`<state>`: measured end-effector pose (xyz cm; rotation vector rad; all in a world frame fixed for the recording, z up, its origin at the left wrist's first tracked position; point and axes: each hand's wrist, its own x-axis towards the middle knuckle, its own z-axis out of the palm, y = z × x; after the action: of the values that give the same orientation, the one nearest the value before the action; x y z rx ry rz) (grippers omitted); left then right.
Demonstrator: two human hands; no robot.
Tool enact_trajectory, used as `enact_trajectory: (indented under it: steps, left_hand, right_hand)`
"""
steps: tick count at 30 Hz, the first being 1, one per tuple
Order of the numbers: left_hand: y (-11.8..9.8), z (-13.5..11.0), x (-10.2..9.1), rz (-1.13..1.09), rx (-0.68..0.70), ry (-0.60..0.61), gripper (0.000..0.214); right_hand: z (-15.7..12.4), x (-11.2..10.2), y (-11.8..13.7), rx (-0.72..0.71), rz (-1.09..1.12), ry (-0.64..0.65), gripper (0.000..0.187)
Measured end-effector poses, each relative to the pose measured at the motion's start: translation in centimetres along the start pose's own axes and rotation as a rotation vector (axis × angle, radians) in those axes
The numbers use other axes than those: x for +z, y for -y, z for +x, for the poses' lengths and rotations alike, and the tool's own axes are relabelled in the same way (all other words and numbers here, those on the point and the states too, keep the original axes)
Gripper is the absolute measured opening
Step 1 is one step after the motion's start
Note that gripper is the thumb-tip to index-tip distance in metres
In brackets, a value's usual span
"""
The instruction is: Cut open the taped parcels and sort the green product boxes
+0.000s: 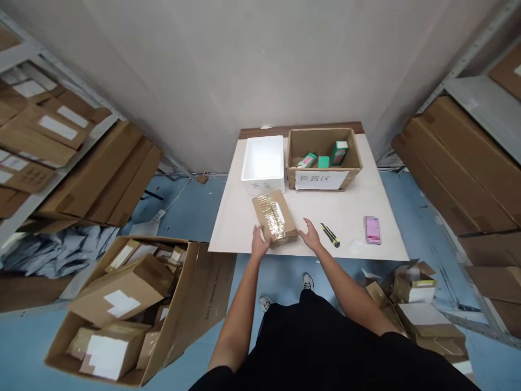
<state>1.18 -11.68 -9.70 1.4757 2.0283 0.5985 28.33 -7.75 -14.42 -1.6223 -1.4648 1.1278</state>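
"What lies from left to right?"

"At the lower left of the frame, a large carton (pixel 190 266) of parcels stands on the floor. At the centre is a pale table (pixel 228 228), with a white tub (pixel 264 185) towards its upper left."

"And your left hand?"

"My left hand (pixel 259 243) is at the near left side of a taped box (pixel 290 218), thumb and fingers spread in a V against the cardboard. How hard they press, I cannot tell."

"Where exactly is the box?"

"On the table, mid-frame, just in front of the tub, lying askew, its near end by the table's near edge. Shiny tape runs along its top."

"Your right hand?"

"My right hand (pixel 310 236) is by the box's lower right corner, fingers spread and pinching nothing. I cannot tell whether the thumb touches."

"How would you handle it well?"

"I take this as steadying the box. I'd set both palms flat on opposite sides, push evenly, and slide it inward, because that near end could tip off the edge."

"Anything further right?"

"A labelled carton (pixel 293 178) holding green boxes (pixel 338 153), then a utility knife (pixel 330 235) just right of my hand. I'd keep my fingers clear; I can't see whether its blade is out."
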Motion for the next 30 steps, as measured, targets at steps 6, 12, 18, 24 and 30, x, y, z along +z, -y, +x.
enact_trajectory:
  steps: [6,12,18,24,30]
  left_hand:
    - [-1.8,9.7,-5.2,0.460,0.098,0.383,0.129]
    - [-3.7,11.6,-2.5,0.612,0.137,0.483,0.139]
    - [-5.6,11.0,0.4,0.634,0.132,0.532,0.136]
    - [-5.8,11.3,1.1,0.576,0.029,0.579,0.143]
    - [-6.1,10.8,1.8,0.518,0.002,0.548,0.144]
  right_hand:
    - [2.6,-8.2,-2.0,-0.085,-0.167,-0.058,0.073]
    - [2.2,-13.6,-8.8,0.201,-0.230,-0.120,0.071]
    - [2.1,-11.5,-13.5,0.299,-0.270,0.025,0.062]
    - [2.1,-8.4,-15.3,0.394,-0.290,-0.059,0.042]
    - [3.8,-8.1,-12.5,0.348,-0.140,-0.191,0.032]
